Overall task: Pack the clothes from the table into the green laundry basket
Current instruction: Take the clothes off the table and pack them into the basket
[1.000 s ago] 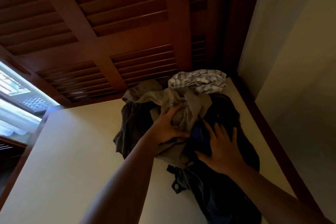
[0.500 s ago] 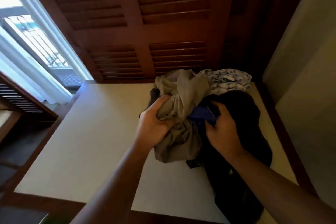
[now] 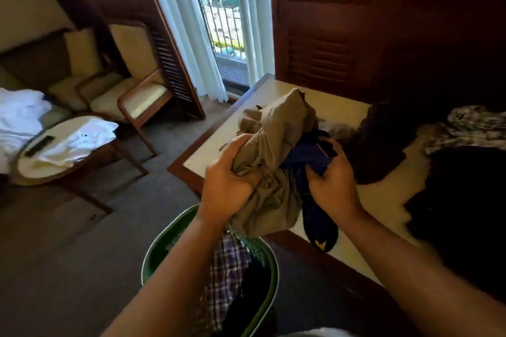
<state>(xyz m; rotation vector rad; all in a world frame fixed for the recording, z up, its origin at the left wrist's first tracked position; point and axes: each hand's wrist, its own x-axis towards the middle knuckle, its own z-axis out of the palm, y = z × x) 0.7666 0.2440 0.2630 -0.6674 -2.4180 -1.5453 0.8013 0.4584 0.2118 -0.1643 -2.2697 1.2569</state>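
- Fingers (image 3: 247, 179) of left hand (image 3: 228, 189) curl round khaki garment (image 3: 276, 139).
- Right hand (image 3: 332, 186) pinches navy garment (image 3: 306, 156) at the khaki garment's three o'clock.
- Green laundry basket (image 3: 160, 245) sits at six o'clock beneath them; dark clothes (image 3: 465, 200) lie on table (image 3: 210, 154) at three o'clock.

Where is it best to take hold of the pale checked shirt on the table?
Probably its bunched folds in the middle, from above. The checked shirt lies crumpled and low on the table, with no stiff edge, and dark clothes lie on its near side, so a low reach would drag them.
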